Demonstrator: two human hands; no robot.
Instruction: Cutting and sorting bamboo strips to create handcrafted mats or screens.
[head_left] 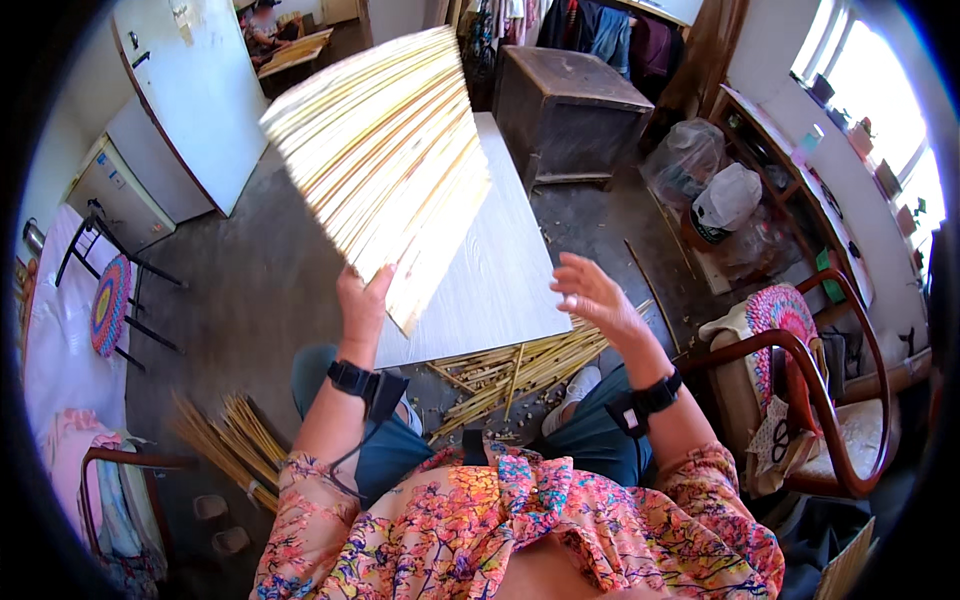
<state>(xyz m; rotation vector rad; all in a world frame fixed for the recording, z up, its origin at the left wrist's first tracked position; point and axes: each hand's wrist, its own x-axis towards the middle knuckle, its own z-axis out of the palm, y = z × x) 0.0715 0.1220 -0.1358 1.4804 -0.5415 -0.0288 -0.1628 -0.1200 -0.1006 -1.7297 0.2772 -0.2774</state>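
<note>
A stiff panel of pale yellow and brown stalk strips (390, 150), laid side by side, is raised at a slant over the light grey board-topped table (510, 310). My left hand (364, 300) grips its lower edge, with the thumb on the face turned to me; the fingers behind are hidden. To the right of the panel and apart from it, my right hand (598, 297) hovers near the table's right edge, fingers spread and holding nothing. Below the near table edge, between my feet, lies a pile of cut stalks (525, 372).
Bundled thin stalks (245, 440) lie on the floor at left. A curved-arm chair (815, 380) stands close on my right, a stool with a round woven seat (112, 300) at far left. Beyond the table are a dark cabinet (565, 110) and plastic bags (725, 195).
</note>
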